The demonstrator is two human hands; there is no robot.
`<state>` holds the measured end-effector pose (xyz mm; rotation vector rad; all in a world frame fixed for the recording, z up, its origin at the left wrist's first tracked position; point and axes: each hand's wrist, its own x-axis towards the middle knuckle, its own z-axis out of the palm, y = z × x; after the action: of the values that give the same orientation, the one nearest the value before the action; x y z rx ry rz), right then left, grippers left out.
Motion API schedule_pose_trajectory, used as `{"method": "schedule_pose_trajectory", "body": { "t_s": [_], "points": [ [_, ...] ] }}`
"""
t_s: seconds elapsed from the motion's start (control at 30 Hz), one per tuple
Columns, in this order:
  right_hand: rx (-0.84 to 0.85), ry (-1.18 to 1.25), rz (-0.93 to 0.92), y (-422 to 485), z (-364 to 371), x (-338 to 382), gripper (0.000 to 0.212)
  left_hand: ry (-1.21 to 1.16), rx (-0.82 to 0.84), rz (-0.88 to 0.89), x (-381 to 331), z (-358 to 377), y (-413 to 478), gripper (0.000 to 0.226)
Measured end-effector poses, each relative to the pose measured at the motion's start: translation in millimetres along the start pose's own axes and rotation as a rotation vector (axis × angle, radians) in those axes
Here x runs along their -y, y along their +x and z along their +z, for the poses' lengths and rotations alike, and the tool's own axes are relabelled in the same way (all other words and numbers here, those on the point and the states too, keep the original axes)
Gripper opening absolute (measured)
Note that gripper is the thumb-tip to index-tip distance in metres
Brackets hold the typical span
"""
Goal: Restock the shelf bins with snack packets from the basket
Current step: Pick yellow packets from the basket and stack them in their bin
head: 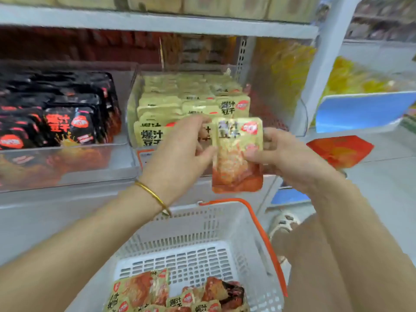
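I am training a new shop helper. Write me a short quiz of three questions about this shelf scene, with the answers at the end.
1. True or false: the left bin holds black packets.
2. Multiple choice: the handle of the white basket is A blue, B orange, C green.
3. Short answer: the right hand grips a packet. Which bin holds the same kind, the left bin or the middle bin?

Key: 1 true; 2 B; 3 the middle bin.
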<state>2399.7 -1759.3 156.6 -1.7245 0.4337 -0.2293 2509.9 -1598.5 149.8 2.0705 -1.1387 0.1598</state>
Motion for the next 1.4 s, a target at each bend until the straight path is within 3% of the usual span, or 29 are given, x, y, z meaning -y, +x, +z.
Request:
{"method": "schedule_pose_trajectory", "body": {
  "t_s": [0.07,0.2,0.3,0.4,0.7,0.83,0.97,1.07,1.13,1.2,1.3,1.4],
  "points": [
    [-0.236,0.029,-0.127,14,-20,22,0.022,0.262,-0.106,0.167,-6,-4,21,0.039],
    [-0.529,-0.187,-0.231,72,-41,35,0.028,0.6,0.046,0.161,0,2,47,0.063],
    [-0.485,-0.429,-0.052,114,-42,19,0.034,0.697,0.134,0.087,8,15,50,0.073],
    [-0.411,-0.542,0.092,136,-35,3,0.041,0.726,0.146,0.068,13,21,48,0.066],
    [-0.359,-0.698,0.192,145,-26,-1,0.042,0.705,0.139,0.081,18,21,51,0.073],
    [-0.452,-0.63,0.156,127,-27,10,0.057,0.633,0.017,0.187,14,15,44,0.051],
    [-0.586,-0.705,-0.14,70,-22,26,0.033,0.484,-0.196,0.378,8,9,3,0.032],
    [-0.346,-0.608,-0.221,21,6,18,0.025,0.457,-0.063,0.387,28,15,-44,0.028],
    [-0.049,-0.736,-0.134,16,37,-8,0.024,0.488,0.143,0.322,54,23,-72,0.028],
    [0.269,-0.895,0.043,28,75,-51,0.007,0.522,0.341,0.227,83,33,-97,0.031],
    [0.619,-1.06,0.242,52,121,-145,0.019,0.559,0.556,0.112,118,45,-116,0.039],
    [0.779,-1.21,0.272,54,150,-233,0.026,0.576,0.613,0.058,133,53,-119,0.039]
  ]
}}
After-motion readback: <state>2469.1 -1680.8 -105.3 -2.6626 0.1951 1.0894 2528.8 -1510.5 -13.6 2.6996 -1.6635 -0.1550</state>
